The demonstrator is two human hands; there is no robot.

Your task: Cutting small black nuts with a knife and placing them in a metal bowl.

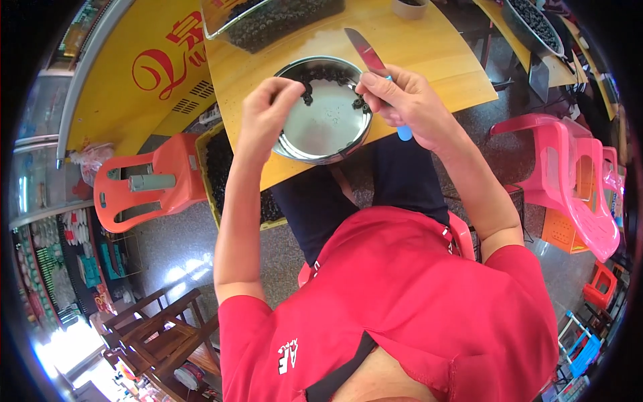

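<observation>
My right hand (408,100) grips a knife (365,50), its blade pointing up and away and its blue handle end showing below the palm. It is over the right rim of a round metal bowl (295,151). My left hand (271,110) is at the bowl's left rim, fingers curled and pinched together; whatever they hold, if anything, is hidden. Small dark round pieces (325,72) lie along the bowl's far side, a few near both hands' fingertips. Their kind is too small to tell. The bowl's bottom looks pale and wet.
A clear tub (221,30) of similar dark pieces stands on the wooden table (435,60), with a small cup (410,8) beside it. Below left is a yellow crate (218,208) of dark pieces, next to an orange stool (154,181). Pink chairs (562,161) stand at the right.
</observation>
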